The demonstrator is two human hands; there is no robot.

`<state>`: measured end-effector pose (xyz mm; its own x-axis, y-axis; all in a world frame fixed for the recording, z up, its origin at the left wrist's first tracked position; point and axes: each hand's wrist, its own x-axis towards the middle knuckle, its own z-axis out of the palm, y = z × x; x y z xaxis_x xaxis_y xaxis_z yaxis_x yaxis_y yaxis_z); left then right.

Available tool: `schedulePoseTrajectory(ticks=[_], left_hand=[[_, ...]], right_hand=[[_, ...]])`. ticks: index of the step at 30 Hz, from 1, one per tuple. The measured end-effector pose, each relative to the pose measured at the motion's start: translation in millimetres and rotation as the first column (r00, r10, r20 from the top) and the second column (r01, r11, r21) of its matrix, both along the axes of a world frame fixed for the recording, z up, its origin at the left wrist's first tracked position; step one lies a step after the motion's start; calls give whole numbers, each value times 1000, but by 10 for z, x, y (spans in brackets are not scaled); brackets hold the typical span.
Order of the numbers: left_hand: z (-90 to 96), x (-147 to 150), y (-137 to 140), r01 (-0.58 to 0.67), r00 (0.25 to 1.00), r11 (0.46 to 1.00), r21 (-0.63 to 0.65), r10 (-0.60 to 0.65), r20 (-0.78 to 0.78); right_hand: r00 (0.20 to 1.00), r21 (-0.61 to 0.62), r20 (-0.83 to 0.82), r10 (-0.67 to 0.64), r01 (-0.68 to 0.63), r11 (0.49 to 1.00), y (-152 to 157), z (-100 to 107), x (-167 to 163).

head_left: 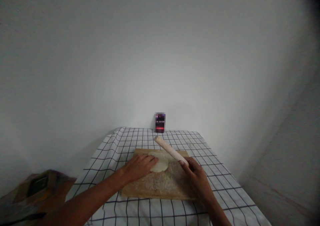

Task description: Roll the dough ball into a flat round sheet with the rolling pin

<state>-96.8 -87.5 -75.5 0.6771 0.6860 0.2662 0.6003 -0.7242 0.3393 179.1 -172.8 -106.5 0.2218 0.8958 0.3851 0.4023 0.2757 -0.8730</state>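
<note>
A floured wooden board (160, 186) lies on a table covered with a white cloth with a black grid (140, 212). On the board's far half sits a flat pale disc of dough (161, 162). My left hand (138, 166) rests palm down on the dough's left edge, fingers spread. My right hand (197, 177) grips the near end of a pale wooden rolling pin (170, 149), which slants away to the upper left over the dough's far side.
A small dark container with a pink label (160, 122) stands at the table's far edge against the white wall. A brown object (37, 189) sits low at the left, beside the table. Another wall closes in on the right.
</note>
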Motion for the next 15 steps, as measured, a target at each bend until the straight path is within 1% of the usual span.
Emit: schedulePoseTrajectory(ticks=[2,4,5,6,7,8,9,10,11,12,14,15], left_hand=[[113,38,56,-46,996,996,-74,52,76],[251,69,105,-76,964,973,-219,128,234],[313,83,122,-69,928,946,-316,177,329],[362,99,135,-41,879,906,-422,233,415],[394,117,144,3,832,856,-516,284,476],[407,137,153,50,804,810,-585,315,505],[401,158,164,81,798,773,-629,328,506],[381,178,183,85,811,756,-648,325,486],[350,194,209,59,832,772,-633,312,459],[315,205,244,12,852,810,-587,298,430],[254,200,332,-103,871,887,-450,299,390],[239,183,377,-148,869,907,-394,309,387]], right_hand=[[999,7,-39,-9,9,1000,-5,8,6],[996,14,-88,-13,14,1000,-11,18,13],[994,14,-110,-16,18,1000,-14,23,16],[992,11,-127,-22,24,1000,-16,27,19],[990,9,-138,-31,32,999,-18,30,22],[989,6,-144,-41,43,999,-18,32,24],[988,3,-145,-50,51,999,-17,33,26],[988,1,-143,-55,56,998,-16,33,29],[988,-1,-141,-57,57,998,-15,34,31],[989,-2,-139,-57,57,998,-15,34,33],[990,-4,-132,-54,54,999,-18,35,36],[991,-4,-124,-54,54,999,-22,37,35]])
